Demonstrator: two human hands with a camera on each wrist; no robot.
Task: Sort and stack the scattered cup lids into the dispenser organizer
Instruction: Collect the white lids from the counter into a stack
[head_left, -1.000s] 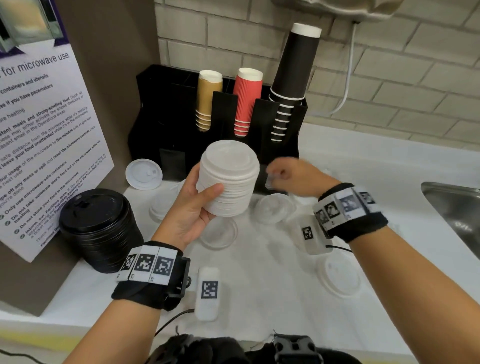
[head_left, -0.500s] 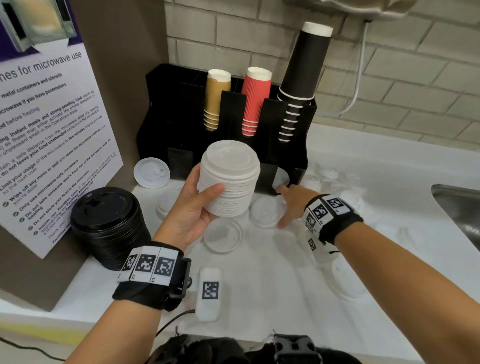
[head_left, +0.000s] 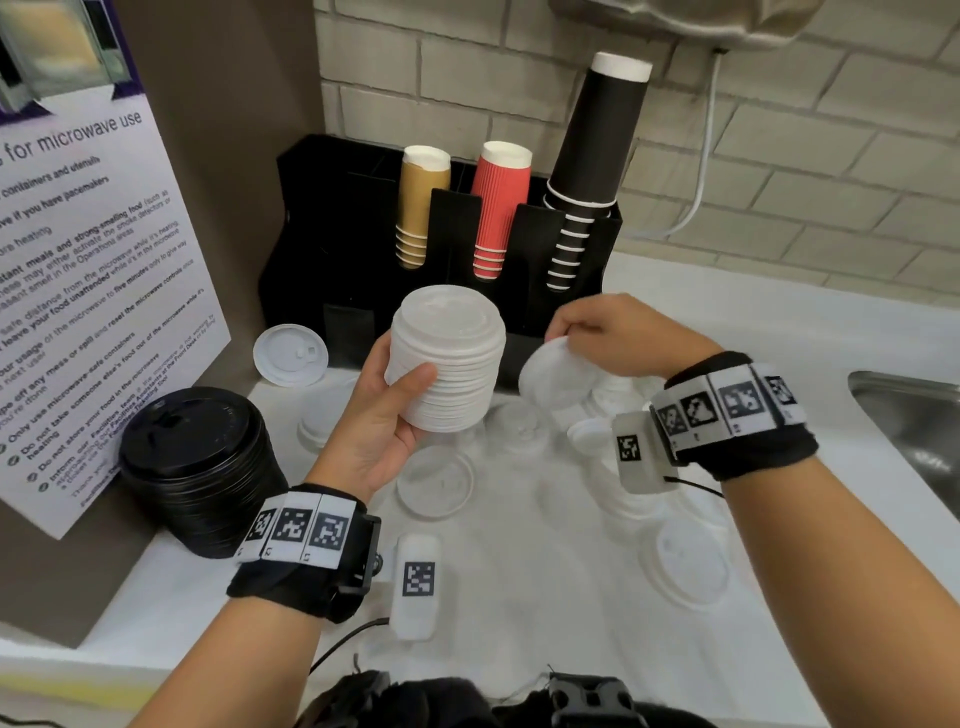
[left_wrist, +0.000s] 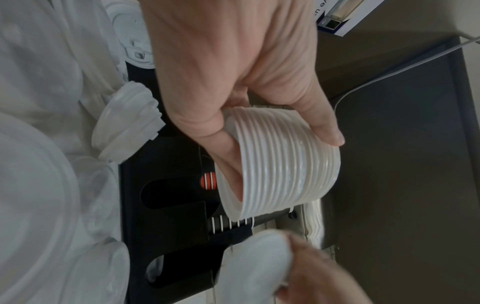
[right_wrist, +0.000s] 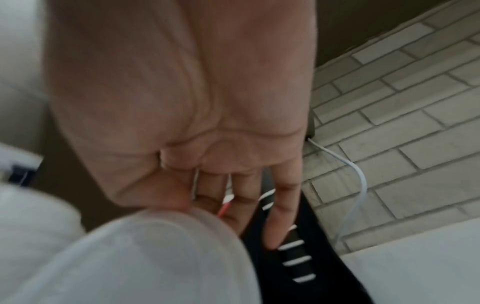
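My left hand (head_left: 387, 410) grips a tall stack of white lids (head_left: 449, 358) in the air in front of the black dispenser organizer (head_left: 332, 234); the same stack (left_wrist: 280, 168) shows ribbed in the left wrist view. Just right of it, my right hand (head_left: 608, 332) pinches one white lid (head_left: 558, 374) by its upper rim, tilted on edge, blurred (right_wrist: 145, 261) in the right wrist view. Several loose white and clear lids (head_left: 436, 480) lie scattered on the white counter below both hands. One white lid (head_left: 291, 353) leans at the organizer's left foot.
A stack of black lids (head_left: 200, 467) stands at the left by a microwave notice board (head_left: 78, 291). The organizer holds gold (head_left: 421, 202), red (head_left: 501, 202) and black cups (head_left: 597, 156). A steel sink (head_left: 914, 415) is at the right edge. A white cable hangs down the brick wall.
My right hand reached down to the counter, took one white lid and lifted it up beside the stack. The left hand kept the stack almost still.
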